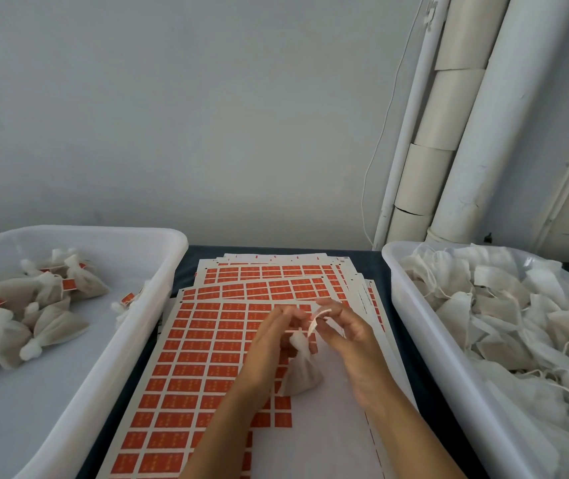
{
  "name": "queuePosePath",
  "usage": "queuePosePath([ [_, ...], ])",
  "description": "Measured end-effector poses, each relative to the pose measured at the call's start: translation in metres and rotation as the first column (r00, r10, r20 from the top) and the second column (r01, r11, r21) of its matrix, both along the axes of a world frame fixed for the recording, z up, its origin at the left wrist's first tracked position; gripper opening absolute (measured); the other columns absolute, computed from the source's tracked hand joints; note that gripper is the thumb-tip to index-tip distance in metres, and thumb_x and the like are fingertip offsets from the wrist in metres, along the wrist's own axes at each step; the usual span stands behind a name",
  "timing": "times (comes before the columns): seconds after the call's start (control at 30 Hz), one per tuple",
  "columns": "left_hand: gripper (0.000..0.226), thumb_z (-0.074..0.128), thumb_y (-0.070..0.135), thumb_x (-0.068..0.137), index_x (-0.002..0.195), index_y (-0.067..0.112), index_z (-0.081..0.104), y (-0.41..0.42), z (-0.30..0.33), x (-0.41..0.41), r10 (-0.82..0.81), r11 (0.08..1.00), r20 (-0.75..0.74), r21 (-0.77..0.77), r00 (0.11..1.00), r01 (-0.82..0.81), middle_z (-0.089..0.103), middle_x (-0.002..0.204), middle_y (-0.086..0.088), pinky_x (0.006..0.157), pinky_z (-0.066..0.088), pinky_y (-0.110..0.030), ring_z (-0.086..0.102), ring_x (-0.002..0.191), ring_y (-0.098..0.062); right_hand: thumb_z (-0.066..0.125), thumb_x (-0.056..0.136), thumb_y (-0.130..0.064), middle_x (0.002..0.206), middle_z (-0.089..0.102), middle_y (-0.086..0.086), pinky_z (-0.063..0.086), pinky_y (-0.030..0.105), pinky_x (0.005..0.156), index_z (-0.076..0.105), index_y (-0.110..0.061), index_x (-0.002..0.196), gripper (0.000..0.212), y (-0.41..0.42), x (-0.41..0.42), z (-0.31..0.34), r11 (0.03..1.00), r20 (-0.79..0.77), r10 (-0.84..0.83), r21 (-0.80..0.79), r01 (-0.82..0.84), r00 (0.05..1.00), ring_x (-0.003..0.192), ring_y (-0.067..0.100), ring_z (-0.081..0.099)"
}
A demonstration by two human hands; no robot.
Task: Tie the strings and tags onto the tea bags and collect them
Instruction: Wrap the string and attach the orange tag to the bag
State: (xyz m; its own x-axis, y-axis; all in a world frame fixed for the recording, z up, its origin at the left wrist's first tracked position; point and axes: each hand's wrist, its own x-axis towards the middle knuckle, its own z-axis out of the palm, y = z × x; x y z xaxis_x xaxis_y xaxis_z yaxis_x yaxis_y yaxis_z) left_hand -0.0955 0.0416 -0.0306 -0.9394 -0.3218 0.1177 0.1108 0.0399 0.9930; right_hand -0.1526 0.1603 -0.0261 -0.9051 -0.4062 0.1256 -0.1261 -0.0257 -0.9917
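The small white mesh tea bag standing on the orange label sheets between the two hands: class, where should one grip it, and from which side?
Grip the small white mesh tea bag at its gathered neck, coming from above. It probably sits upright on a rounded, filled base, narrowing to a tuft on top, where the left hand and right hand work the white string.

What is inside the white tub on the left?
The left tub holds a loose pile of tied tea bags with orange tags, on its far-left side. Bags lower in the pile are covered.

I see two bare forearms: left hand (269, 344) and right hand (352, 340) ungloved, no sleeves, rings or watch visible.
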Motion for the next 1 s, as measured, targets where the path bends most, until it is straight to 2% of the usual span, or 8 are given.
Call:
queuePosePath([
  [0.13, 0.030, 0.044, 0.023, 0.096, 0.075, 0.012, 0.063, 0.004, 0.004, 0.003, -0.158, 0.986, 0.023, 0.056, 0.987, 0.157, 0.064, 0.064, 0.002, 0.066, 0.047, -0.007, 0.061, 0.064, -0.006, 0.066, 0.068, -0.041, 0.129, 0.052, -0.015, 0.040, 0.031, 0.100, 0.062, -0.034, 0.110, 0.042, 0.002, 0.000, 0.002, 0.999, 0.019, 0.047, -0.016, -0.046, 0.999, 0.122, 0.009, 0.045],
  [0.27, 0.030, 0.048, 0.023, 0.095, 0.070, 0.015, 0.063, 0.004, 0.005, 0.002, -0.178, 0.979, 0.010, 0.099, 0.984, 0.177, 0.061, 0.066, -0.005, 0.086, 0.046, -0.026, 0.059, 0.069, -0.014, 0.065, 0.080, -0.031, 0.131, 0.051, -0.018, 0.035, 0.045, 0.108, 0.067, -0.036, 0.101, 0.021, 0.004, -0.002, 0.001, 0.997, 0.005, 0.079, -0.027, -0.079, 0.997, 0.126, 0.010, 0.043],
  [0.37, 0.026, 0.051, 0.022, 0.094, 0.072, 0.012, 0.062, 0.001, 0.003, 0.002, -0.137, 0.976, 0.019, 0.174, 0.990, 0.132, 0.061, 0.067, -0.007, 0.090, 0.043, -0.038, 0.058, 0.070, -0.019, 0.064, 0.075, -0.043, 0.124, 0.051, -0.030, 0.040, 0.027, 0.101, 0.063, -0.049, 0.105, 0.030, 0.004, 0.000, 0.005, 0.995, -0.093, 0.100, 0.030, -0.097, 0.991, 0.123, 0.000, 0.044],
  [0.47, 0.027, 0.054, 0.022, 0.093, 0.069, 0.015, 0.064, 0.000, 0.002, 0.000, -0.087, 0.976, 0.068, 0.206, 0.994, 0.071, 0.064, 0.066, -0.006, 0.082, 0.046, -0.033, 0.059, 0.067, -0.016, 0.065, 0.077, -0.049, 0.130, 0.046, -0.029, 0.042, 0.022, 0.099, 0.055, -0.045, 0.118, 0.043, 0.008, 0.000, 0.009, 0.997, -0.245, 0.055, 0.061, -0.041, 0.968, 0.122, -0.007, 0.041],
  [0.67, 0.028, 0.053, 0.021, 0.094, 0.069, 0.016, 0.065, 0.000, 0.003, -0.001, -0.096, 0.984, 0.064, 0.159, 0.993, 0.085, 0.064, 0.063, -0.003, 0.072, 0.049, -0.020, 0.059, 0.062, -0.010, 0.073, 0.075, -0.019, 0.123, 0.047, -0.025, 0.028, 0.020, 0.106, 0.063, -0.034, 0.083, 0.019, 0.015, 0.000, 0.010, 0.978, -0.540, -0.015, 0.168, 0.125, 0.842, 0.125, -0.005, 0.035],
  [0.77, 0.022, 0.054, 0.023, 0.093, 0.077, 0.014, 0.065, -0.001, 0.002, -0.002, -0.100, 0.983, 0.077, 0.160, 0.992, 0.087, 0.064, 0.063, 0.000, 0.065, 0.049, -0.016, 0.060, 0.061, -0.008, 0.073, 0.075, -0.020, 0.120, 0.051, -0.021, 0.028, 0.024, 0.107, 0.064, -0.030, 0.076, 0.014, 0.019, -0.003, 0.009, 0.973, -0.541, -0.007, 0.189, 0.130, 0.841, 0.124, -0.001, 0.039],
  [0.9, 0.019, 0.053, 0.023, 0.093, 0.084, 0.010, 0.063, -0.001, 0.001, -0.002, -0.144, 0.977, 0.061, 0.168, 0.988, 0.132, 0.064, 0.065, -0.001, 0.070, 0.049, -0.020, 0.059, 0.062, -0.010, 0.068, 0.074, -0.029, 0.117, 0.056, -0.019, 0.029, 0.022, 0.106, 0.065, -0.029, 0.075, 0.003, 0.021, -0.005, 0.009, 0.978, -0.514, 0.002, 0.181, 0.106, 0.858, 0.122, 0.001, 0.042],
  [1.0, 0.022, 0.048, 0.022, 0.095, 0.083, 0.010, 0.061, -0.002, 0.001, -0.001, -0.156, 0.972, 0.047, 0.186, 0.987, 0.145, 0.063, 0.067, -0.003, 0.077, 0.048, -0.025, 0.059, 0.064, -0.012, 0.065, 0.071, -0.036, 0.114, 0.057, -0.022, 0.027, 0.017, 0.103, 0.065, -0.028, 0.075, 0.008, 0.021, -0.005, 0.009, 0.979, -0.470, 0.017, 0.186, 0.080, 0.882, 0.119, -0.006, 0.042],
])
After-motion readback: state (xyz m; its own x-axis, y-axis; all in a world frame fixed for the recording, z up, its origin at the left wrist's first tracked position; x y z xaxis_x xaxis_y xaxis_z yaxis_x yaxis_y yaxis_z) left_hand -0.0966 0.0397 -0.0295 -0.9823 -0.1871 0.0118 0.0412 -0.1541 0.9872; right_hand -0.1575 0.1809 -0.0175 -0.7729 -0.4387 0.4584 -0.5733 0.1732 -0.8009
